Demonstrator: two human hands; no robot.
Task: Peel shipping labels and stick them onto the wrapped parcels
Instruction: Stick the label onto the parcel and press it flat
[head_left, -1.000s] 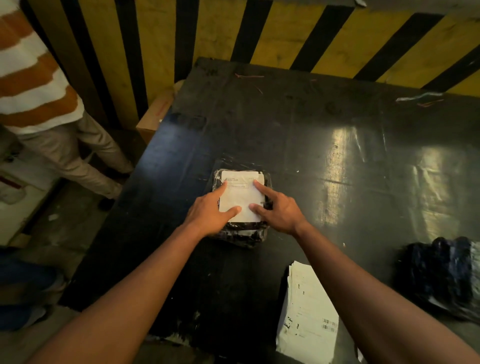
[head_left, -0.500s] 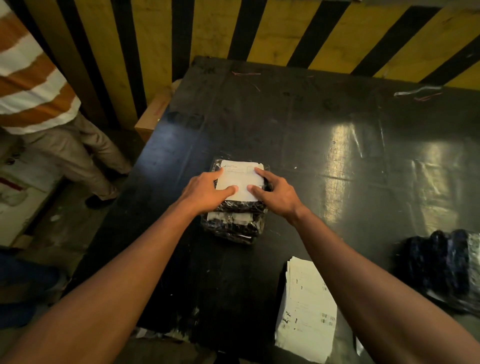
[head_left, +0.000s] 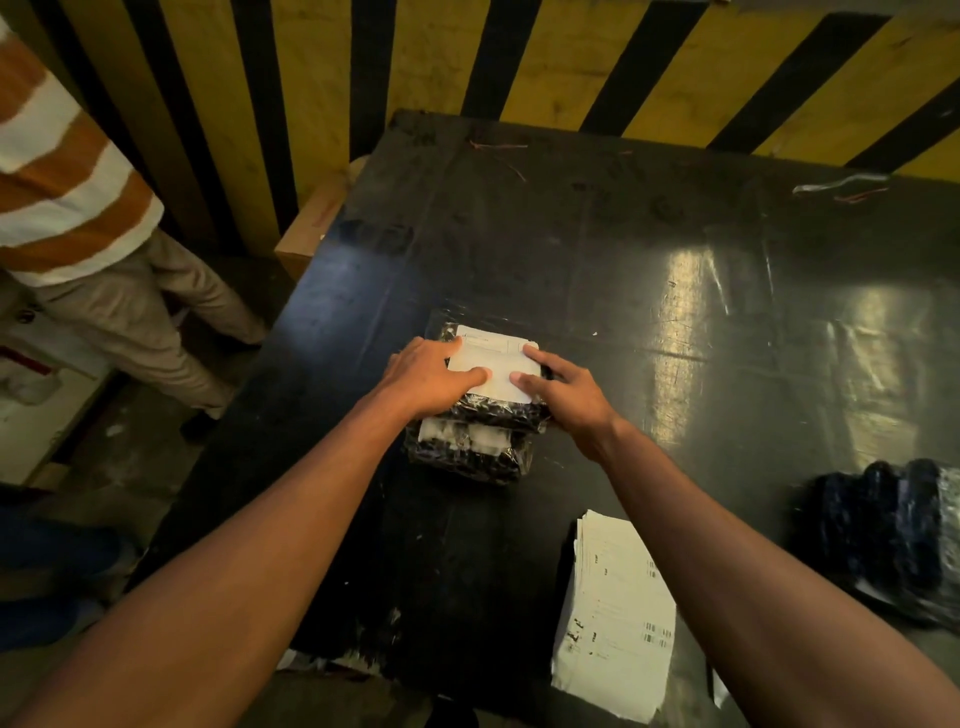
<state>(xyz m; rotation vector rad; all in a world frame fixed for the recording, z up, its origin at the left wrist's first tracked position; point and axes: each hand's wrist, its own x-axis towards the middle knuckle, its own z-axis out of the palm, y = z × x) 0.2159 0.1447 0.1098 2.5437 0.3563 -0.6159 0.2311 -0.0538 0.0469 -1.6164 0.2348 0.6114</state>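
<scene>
A small parcel (head_left: 470, 447) wrapped in dark glossy plastic lies near the middle of the black table (head_left: 597, 270). A white shipping label (head_left: 496, 356) covers its top. My left hand (head_left: 428, 376) presses on the label's left side with straight fingers and thumb. My right hand (head_left: 563, 387) presses on the right side the same way. A stack of white label sheets (head_left: 615, 618) lies near the table's front edge, right of my right forearm.
Another dark wrapped parcel (head_left: 898, 530) sits at the table's right edge. A person in a striped shirt (head_left: 62, 182) stands left of the table. A cardboard box (head_left: 311, 223) is at the far left corner. A yellow-and-black striped wall (head_left: 519, 57) stands behind.
Both hands slid over the label, from its lower part up toward its far edge, still flat on it. The parcel's near side now shows below them.
</scene>
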